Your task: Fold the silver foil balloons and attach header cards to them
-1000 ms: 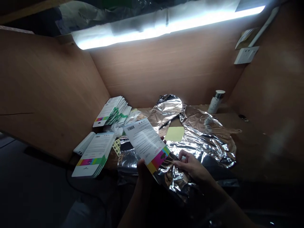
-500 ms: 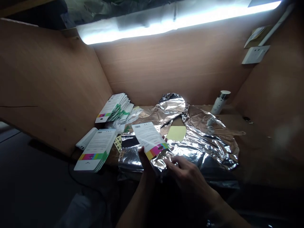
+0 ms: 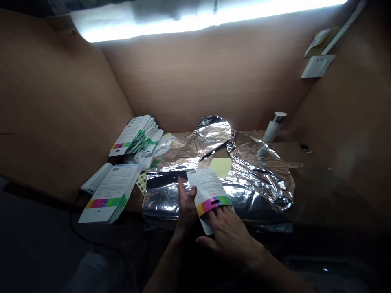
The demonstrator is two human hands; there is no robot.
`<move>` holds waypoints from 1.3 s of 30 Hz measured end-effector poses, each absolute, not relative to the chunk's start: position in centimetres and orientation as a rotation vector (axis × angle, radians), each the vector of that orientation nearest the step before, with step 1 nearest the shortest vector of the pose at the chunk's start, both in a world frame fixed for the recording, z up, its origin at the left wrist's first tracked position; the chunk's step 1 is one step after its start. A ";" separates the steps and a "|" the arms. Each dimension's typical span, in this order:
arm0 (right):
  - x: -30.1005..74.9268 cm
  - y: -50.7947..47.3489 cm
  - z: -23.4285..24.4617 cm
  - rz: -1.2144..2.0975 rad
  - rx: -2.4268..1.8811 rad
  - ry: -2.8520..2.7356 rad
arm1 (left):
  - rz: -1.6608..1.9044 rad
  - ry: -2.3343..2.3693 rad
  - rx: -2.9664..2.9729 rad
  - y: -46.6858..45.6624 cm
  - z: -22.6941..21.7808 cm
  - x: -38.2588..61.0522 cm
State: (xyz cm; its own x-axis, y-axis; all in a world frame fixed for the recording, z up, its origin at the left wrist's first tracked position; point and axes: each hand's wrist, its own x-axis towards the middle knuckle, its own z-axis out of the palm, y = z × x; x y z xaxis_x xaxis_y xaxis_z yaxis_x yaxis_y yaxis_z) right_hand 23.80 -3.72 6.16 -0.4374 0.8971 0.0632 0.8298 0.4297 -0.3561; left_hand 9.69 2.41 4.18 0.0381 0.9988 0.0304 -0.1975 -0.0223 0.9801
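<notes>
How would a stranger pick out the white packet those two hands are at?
Under the bright light, find the spread of silver foil. At its near edge, beside the left hand, is a white printed packet with a rainbow band. Unlike the stacked packets farther left, this one is alone, with the right hand at its near end.

left grip (image 3: 187, 206): bare | right grip (image 3: 231, 231): bare | forearms (image 3: 166, 260): bare | clothing: lost in shadow

White card (image 3: 203, 185) with fine grey print, a barcode at its upper end and a multicoloured band lower down, slanting at lower centre frame.
</notes>
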 end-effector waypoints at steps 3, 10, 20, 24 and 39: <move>23.4 -4.2 3.6 0.398 -1.514 -2.483 | 1.081 1.340 1.742 5.1 4.1 8.6; 27.4 -5.7 1.9 0.226 -1.109 -2.517 | 0.571 1.422 2.462 7.3 0.1 10.6; 30.5 -1.2 -0.1 0.208 -0.958 -2.460 | 0.761 0.908 2.130 3.6 1.9 4.7; 29.5 -0.6 1.2 0.426 -1.230 -2.277 | 0.855 0.989 2.062 0.3 1.3 3.8; 26.5 1.0 2.6 0.323 -1.768 -2.096 | 0.761 1.397 2.254 2.2 1.2 5.5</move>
State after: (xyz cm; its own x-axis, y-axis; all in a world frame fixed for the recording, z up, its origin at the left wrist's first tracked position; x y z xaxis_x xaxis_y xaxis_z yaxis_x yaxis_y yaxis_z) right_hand 26.45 1.02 2.58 -0.1380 0.9808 0.1376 0.8939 0.1831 -0.4092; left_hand 5.50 2.23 1.21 0.3592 0.9004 0.2455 0.6944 -0.4336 0.5743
